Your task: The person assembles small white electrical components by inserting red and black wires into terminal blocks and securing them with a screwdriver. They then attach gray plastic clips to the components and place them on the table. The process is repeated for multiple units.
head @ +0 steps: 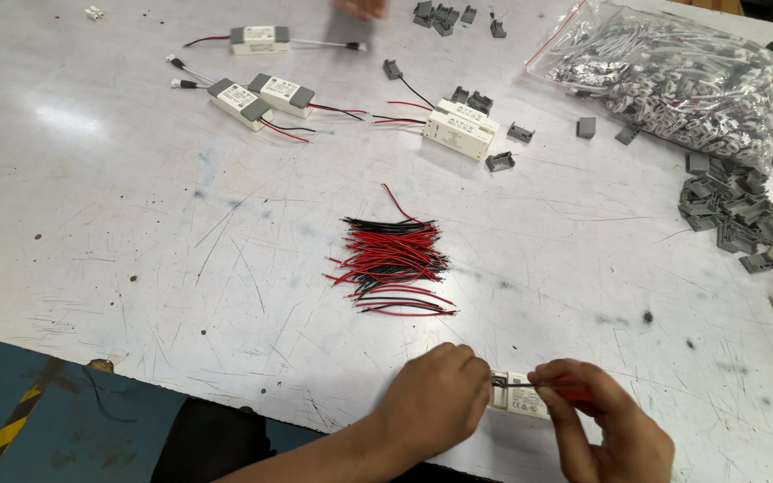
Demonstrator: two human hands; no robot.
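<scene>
Both hands meet at the near edge of the white table (136, 224), around a small white box module (519, 398). Left hand (436, 398) is closed over the module's left end and holds it down. Right hand (606, 425) pinches a thin wire (519, 385) together with a red-handled tool (574, 390) at the module's top. Just beyond lies a bundle of red and black wires (391, 259). Farther back rest finished modules with grey end caps (261, 97) and one open white module (461, 128). On the right there are loose grey caps (731, 210) and a clear bag of parts (673, 76). Another person's hand (360, 7) shows at the far edge, blurred.
</scene>
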